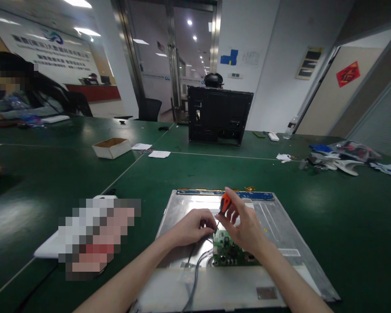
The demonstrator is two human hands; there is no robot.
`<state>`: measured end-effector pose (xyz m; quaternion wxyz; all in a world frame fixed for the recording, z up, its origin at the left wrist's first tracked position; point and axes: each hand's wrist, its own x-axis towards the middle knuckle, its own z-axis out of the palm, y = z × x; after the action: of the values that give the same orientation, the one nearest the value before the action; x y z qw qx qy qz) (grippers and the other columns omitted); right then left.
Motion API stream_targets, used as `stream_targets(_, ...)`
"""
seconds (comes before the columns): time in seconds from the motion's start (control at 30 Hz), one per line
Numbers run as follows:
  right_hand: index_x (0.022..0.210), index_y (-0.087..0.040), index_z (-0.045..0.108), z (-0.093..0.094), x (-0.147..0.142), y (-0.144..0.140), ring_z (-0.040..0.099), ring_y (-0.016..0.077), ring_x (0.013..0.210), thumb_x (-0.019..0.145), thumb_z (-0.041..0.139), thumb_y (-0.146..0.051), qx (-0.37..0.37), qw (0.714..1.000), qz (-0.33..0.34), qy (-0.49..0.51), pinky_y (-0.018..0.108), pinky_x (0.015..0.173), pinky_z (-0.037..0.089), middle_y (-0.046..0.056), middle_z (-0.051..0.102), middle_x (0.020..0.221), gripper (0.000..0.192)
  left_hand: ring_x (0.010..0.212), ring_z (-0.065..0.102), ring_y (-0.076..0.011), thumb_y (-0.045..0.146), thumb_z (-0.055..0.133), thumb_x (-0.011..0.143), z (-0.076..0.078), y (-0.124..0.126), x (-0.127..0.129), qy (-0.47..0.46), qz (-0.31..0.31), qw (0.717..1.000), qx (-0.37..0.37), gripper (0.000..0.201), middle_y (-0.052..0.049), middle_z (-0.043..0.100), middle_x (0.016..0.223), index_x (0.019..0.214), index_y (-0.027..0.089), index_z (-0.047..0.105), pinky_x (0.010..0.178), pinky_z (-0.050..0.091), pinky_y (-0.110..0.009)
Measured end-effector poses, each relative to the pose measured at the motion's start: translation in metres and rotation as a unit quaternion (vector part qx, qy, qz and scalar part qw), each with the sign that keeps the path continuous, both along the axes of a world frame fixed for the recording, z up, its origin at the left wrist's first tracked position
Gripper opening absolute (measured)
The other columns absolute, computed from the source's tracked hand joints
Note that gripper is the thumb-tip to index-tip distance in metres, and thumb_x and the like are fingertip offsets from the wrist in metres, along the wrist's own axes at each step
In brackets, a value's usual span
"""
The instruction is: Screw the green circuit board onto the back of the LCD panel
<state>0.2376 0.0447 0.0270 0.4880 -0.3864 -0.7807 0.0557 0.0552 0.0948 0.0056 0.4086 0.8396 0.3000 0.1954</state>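
My right hand (246, 224) grips a small orange-and-black screwdriver (225, 203). It is tilted, its shaft pointing down at the upper left corner of a green circuit board (228, 251). Beside that corner my left hand (197, 226) is closed, thumb and fingertips pinched together near the screwdriver's tip; what they hold is too small to make out. The board lies on the silver metal back of a flat display panel (273, 221), partly covered by my right hand. Grey cables (195, 282) run from the board's left side towards me. A blue circuit strip (195, 192) lines the panel's far edge.
Left of the panel lies a white object (47, 245), partly blurred out. Farther off are an open cardboard box (112, 148), paper slips (159, 154) and a black upright monitor housing (220, 115). Bags and scraps (348, 152) lie at right. A person (35, 95) sits at left; another is behind the housing.
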Motion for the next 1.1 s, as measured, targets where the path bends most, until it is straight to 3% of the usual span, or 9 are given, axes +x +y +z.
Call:
stream_targets(0.17, 0.147, -0.026, 0.017, -0.0011, 0.002, -0.0021, 0.054, 0.0107, 0.051, 0.086, 0.05, -0.013, -0.044, 0.998, 0.034, 0.009, 0.021, 0.044, 0.044, 0.001, 0.064, 0.079, 0.071, 0.07, 0.055, -0.0135, 0.004, 0.056, 0.071, -0.0009, 0.0, -0.0007, 0.001, 0.009, 1.0, -0.006, 0.015, 0.0, 0.063, 0.075, 0.077, 0.015, 0.064, 0.065, 0.043, -0.023)
stream_targets(0.5, 0.14, -0.029, 0.027, -0.0001, -0.0055, -0.0043, 0.052, 0.0094, 0.048, 0.086, 0.055, -0.018, 0.036, 0.999, -0.011, 0.011, 0.021, 0.043, 0.043, -0.003, 0.061, 0.076, 0.062, 0.067, 0.054, -0.0128, 0.004, 0.058, 0.07, -0.0023, 0.0013, -0.0003, 0.007, 0.01, 1.0, 0.0, 0.015, 0.001, 0.061, 0.074, 0.079, 0.014, 0.063, 0.062, 0.042, -0.022)
stream_targets(0.73, 0.144, -0.025, 0.022, -0.0006, -0.0015, -0.0063, 0.058, 0.0106, 0.055, 0.087, 0.049, -0.015, -0.018, 0.999, 0.035, 0.022, 0.021, 0.045, 0.046, 0.003, 0.064, 0.088, 0.064, 0.067, 0.053, -0.0129, 0.005, 0.058, 0.071, 0.0004, 0.0002, -0.0006, 0.01, 0.006, 1.0, 0.005, 0.013, 0.001, 0.061, 0.073, 0.078, 0.015, 0.063, 0.063, 0.042, -0.023)
stream_targets(1.0, 0.138, -0.029, 0.028, -0.0021, -0.0043, -0.0049, 0.052, 0.0092, 0.047, 0.087, 0.056, -0.02, 0.05, 0.998, -0.029, 0.011, 0.022, 0.043, 0.043, -0.001, 0.064, 0.082, 0.059, 0.07, 0.053, -0.0137, 0.006, 0.057, 0.072, 0.0006, -0.0001, -0.0026, 0.017, 0.007, 1.0, 0.015, 0.013, 0.001, 0.061, 0.074, 0.078, 0.016, 0.063, 0.064, 0.041, -0.023)
stream_targets(1.1, 0.139, -0.028, 0.027, -0.0015, -0.0034, -0.0055, 0.054, 0.01, 0.049, 0.087, 0.055, -0.02, 0.035, 0.999, -0.031, 0.004, 0.022, 0.043, 0.043, 0.0, 0.065, 0.083, 0.06, 0.071, 0.053, -0.014, 0.007, 0.058, 0.072, 0.0008, -0.0007, -0.0027, 0.019, 0.008, 1.0, 0.017, 0.013, 0.0, 0.061, 0.075, 0.08, 0.016, 0.064, 0.064, 0.041, -0.023)
